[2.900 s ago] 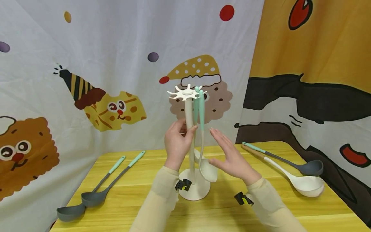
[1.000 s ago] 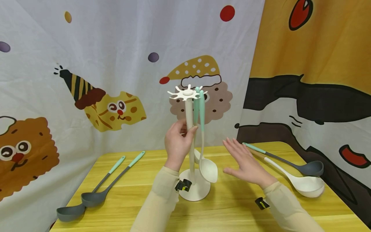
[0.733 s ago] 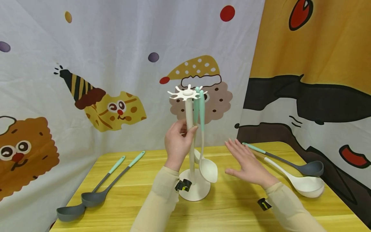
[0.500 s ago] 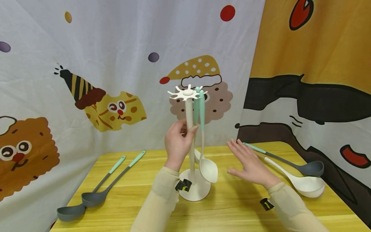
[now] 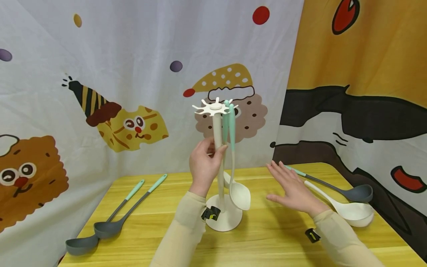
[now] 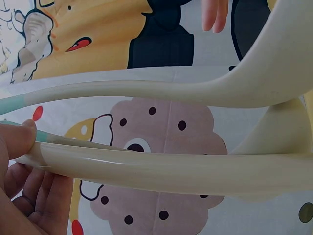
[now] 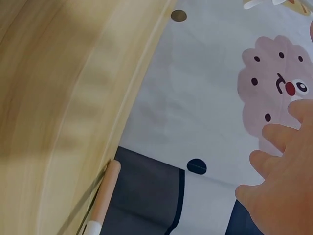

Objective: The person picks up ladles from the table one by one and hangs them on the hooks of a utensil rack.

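Observation:
With thumb and fingers, my left hand (image 5: 205, 167) grips the post of a cream utensil stand (image 5: 218, 128) upright on the table. Two mint-handled cream utensils hang on the stand's right side. The front one is a spoon (image 5: 241, 195); the other (image 5: 227, 179) is partly hidden behind it. To the right, my right hand (image 5: 297, 191) holds nothing, its fingers stretched out and thumb apart. It overlaps the handle of a white ladle (image 5: 357, 215) in the head view. That ladle's wooden handle (image 7: 105, 193) shows in the right wrist view.
A grey ladle with a mint handle (image 5: 357, 193) lies behind the white one. Two more grey ladles, a nearer one (image 5: 81, 244) and another (image 5: 108, 229), overlap on the left side of the wooden table (image 5: 160, 237). A printed curtain (image 5: 140, 66) hangs behind.
My right hand has moved right, away from the hanging spoon and across the white ladle's handle, fingers still spread. The left hand keeps its hold on the stand; the utensils stay put.

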Demonstrator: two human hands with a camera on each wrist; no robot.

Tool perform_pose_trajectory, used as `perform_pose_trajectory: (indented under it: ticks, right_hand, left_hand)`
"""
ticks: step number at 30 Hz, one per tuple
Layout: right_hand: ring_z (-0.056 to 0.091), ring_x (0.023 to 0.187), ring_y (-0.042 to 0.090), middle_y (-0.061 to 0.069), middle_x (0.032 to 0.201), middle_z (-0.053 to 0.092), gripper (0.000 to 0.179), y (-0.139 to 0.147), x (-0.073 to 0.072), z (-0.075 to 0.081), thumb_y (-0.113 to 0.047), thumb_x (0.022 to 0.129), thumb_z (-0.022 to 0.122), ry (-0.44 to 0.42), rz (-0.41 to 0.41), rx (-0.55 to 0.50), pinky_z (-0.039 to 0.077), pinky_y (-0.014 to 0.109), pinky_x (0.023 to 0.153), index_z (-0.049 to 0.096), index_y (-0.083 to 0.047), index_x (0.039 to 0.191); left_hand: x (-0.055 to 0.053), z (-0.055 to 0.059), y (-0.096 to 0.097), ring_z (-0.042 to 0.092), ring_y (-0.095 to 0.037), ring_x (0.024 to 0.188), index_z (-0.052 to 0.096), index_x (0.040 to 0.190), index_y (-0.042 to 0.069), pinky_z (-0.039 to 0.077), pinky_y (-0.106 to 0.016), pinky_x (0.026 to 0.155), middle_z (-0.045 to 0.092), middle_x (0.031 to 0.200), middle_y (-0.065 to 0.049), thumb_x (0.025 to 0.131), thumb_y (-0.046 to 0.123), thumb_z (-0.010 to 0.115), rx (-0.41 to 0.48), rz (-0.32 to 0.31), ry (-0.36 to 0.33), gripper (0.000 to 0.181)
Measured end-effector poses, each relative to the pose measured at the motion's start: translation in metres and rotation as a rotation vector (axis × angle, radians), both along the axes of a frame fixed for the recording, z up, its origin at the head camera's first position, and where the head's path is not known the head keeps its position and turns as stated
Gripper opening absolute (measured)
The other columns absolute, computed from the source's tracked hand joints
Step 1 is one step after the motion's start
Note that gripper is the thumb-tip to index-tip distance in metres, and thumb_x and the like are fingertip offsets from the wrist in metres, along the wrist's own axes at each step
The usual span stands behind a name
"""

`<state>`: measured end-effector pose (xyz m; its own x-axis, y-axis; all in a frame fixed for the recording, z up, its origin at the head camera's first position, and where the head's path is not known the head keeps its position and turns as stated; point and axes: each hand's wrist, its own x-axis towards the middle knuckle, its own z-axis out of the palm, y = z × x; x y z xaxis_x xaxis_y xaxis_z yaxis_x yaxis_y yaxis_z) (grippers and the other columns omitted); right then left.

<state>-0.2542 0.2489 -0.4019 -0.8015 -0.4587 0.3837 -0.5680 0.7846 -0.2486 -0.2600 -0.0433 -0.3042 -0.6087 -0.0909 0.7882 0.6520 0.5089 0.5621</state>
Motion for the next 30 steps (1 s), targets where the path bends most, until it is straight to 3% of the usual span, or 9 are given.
perform_pose_trajectory:
  ticks: [9,18,30]
  right_hand:
    - [0.014,0.147,0.043,0.021,0.16,0.022,0.092,0.011,-0.003,-0.006,-0.048,0.089,0.07,-0.019,-0.036,0.011,0.011,0.067,0.113,0.022,-0.011,0.158]
    - [0.01,0.148,0.041,0.018,0.162,0.018,0.092,0.023,-0.005,-0.009,-0.05,0.09,0.068,-0.075,-0.083,0.021,0.008,0.067,0.114,0.022,-0.01,0.158]
    - [0.011,0.146,0.047,0.021,0.162,0.015,0.092,0.037,-0.006,-0.01,-0.053,0.09,0.067,-0.121,-0.116,0.021,0.005,0.072,0.11,0.02,-0.012,0.159]
  left_hand:
    - [0.0,0.0,0.001,0.068,-0.022,0.074,0.07,0.105,0.003,0.059,-0.03,0.067,0.066,0.088,-0.009,0.089,0.021,0.076,-0.003,0.008,0.004,0.025]
    - [0.0,0.0,0.001,0.067,-0.022,0.074,0.07,0.106,0.003,0.059,-0.031,0.066,0.066,0.088,-0.01,0.089,0.021,0.076,-0.002,0.006,0.004,0.026]
    - [-0.001,-0.001,0.0,0.067,-0.022,0.073,0.07,0.105,0.003,0.059,-0.031,0.066,0.065,0.087,-0.01,0.089,0.022,0.076,-0.004,0.014,0.003,0.026]
